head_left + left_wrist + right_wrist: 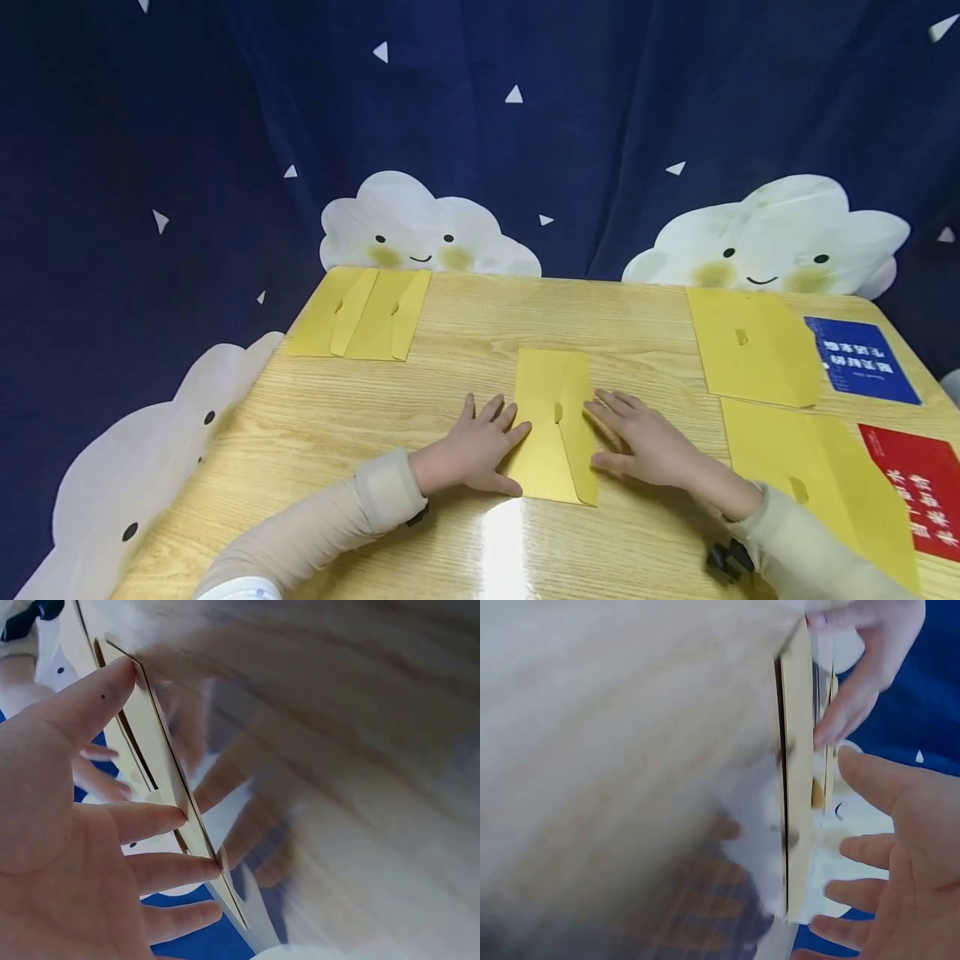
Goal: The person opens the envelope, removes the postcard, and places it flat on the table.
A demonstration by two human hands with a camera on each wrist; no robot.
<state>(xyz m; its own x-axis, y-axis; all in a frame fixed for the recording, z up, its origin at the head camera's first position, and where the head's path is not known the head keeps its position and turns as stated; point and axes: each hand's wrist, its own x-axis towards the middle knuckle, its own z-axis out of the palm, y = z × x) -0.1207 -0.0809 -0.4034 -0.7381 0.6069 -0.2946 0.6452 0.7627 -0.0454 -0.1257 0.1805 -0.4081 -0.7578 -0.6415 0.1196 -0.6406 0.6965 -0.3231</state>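
Note:
A yellow envelope (542, 429) lies flat on the wooden table in front of the person, its flap folded over along the right side with a small tab slot. The left hand (477, 443) has its fingers spread, with thumb and fingertips right at the envelope's left edge; the left wrist view shows those fingers (161, 871) along the edge. The right hand (651, 442) is at the other side, fingers extended and fingertips close by the right edge. In the right wrist view, that hand's palm (922, 877) faces the envelope (799, 772), with a gap between.
Two more yellow envelopes (360, 315) lie side by side at the back left. On the right are an envelope (750, 350) beside a blue card (862, 358) and another envelope (817, 475) beside a red card (918, 487). The wooden table (600, 321) meets a dark blue curtain behind.

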